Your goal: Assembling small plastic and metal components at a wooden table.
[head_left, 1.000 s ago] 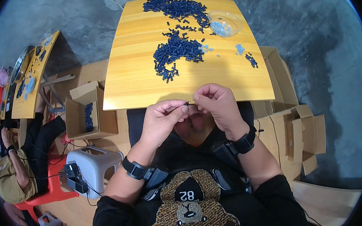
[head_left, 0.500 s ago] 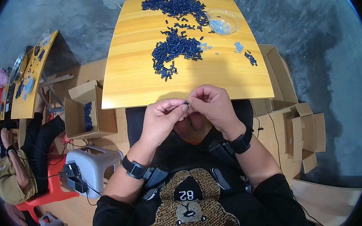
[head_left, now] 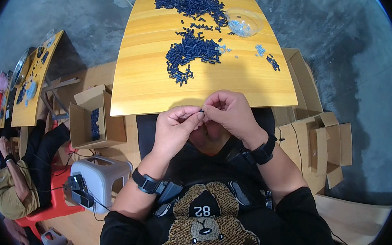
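My left hand [head_left: 178, 128] and my right hand [head_left: 230, 117] meet just off the near edge of the wooden table [head_left: 156, 95]. Between the left thumb and forefinger is a small dark cylindrical piece [head_left: 201, 111], mostly covered by the fingertips. The right thumb and forefinger pinch at its other side; whether a second small part is in them cannot be made out. Farther up the table lies a pile of dark blue cylindrical pieces [head_left: 192, 50], with a few small clear bits [head_left: 223, 49] at its right side.
A larger pile of dark pieces [head_left: 190, 4] lies at the far edge beside a clear round dish [head_left: 244, 22] of pale bits. Small clusters of clear parts [head_left: 260, 50] and dark pieces [head_left: 273, 62] sit at right. Cardboard boxes [head_left: 89, 122] flank the table. A grey stool [head_left: 100, 177] and seated person [head_left: 17, 185] are left.
My hands keep the same pinch at nearly the same place. The view has shifted very slightly; nothing else has visibly moved.
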### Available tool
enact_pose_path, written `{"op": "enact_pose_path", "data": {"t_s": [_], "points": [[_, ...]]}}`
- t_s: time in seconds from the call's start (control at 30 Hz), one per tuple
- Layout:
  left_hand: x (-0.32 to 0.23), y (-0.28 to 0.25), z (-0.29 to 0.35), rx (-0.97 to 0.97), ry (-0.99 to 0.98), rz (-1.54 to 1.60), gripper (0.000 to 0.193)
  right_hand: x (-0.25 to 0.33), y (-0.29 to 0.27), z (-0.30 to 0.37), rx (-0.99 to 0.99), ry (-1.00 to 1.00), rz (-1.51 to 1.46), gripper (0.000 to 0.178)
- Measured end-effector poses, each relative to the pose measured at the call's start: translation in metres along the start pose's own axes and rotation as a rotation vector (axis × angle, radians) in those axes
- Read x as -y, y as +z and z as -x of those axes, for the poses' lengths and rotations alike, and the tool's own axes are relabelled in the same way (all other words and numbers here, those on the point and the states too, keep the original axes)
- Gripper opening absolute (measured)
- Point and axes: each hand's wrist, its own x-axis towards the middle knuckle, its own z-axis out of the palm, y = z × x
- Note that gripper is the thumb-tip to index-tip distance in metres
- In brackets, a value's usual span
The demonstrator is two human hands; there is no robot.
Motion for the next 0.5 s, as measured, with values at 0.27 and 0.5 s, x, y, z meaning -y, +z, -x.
{"op": "enact_pose_path", "data": {"t_s": [0.27,0.5], "points": [[-0.002,0.002,-0.001,-0.027,-0.032,-0.032,0.013,0.004,0.000,0.002,-0.014,0.039,0.068,0.007],[0.000,0.001,-0.001,-0.016,-0.008,-0.018,0.012,0.010,-0.008,-0.006,0.063,0.071,0.102,0.008]]}}
